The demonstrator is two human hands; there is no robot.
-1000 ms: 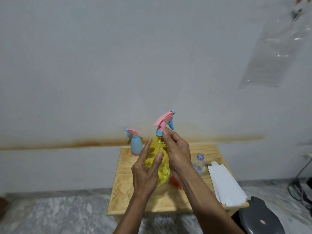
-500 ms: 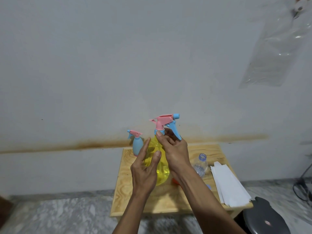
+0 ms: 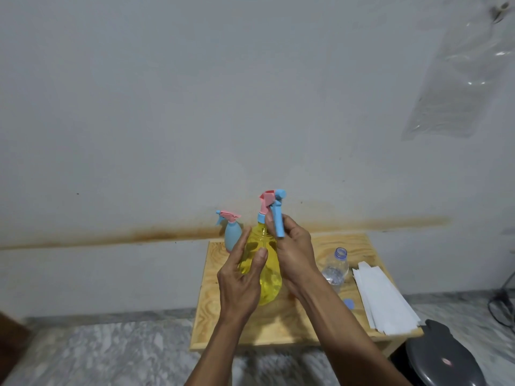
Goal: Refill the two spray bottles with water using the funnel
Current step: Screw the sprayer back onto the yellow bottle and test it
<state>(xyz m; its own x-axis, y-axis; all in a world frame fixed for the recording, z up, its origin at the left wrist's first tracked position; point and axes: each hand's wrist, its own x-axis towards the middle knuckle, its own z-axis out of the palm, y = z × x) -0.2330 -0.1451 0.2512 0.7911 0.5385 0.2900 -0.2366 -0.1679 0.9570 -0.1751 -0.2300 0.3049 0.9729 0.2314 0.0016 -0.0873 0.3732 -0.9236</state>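
Yellow spray bottle (image 3: 263, 263) held upright above wooden bench (image 3: 281, 321), btwn both hands. Left hand (image 3: 241, 285) against bottle's body, fingers mostly straight, thumb pressed on yellow plastic. Right hand (image 3: 294, 252) up at neck, fingers curled round blue collar below pink-and-blue trigger head (image 3: 271, 207); blue trigger lever hung down over right fingers. Small blue spray bottle (image 3: 231, 232) stood upright at bench's far left corner, head on, apart from hands. Clear water bottle (image 3: 335, 270), uncapped, just right of right wrist; blue cap (image 3: 349, 303) lay near its base. White paper stack (image 3: 381, 299) along right edge of bench.
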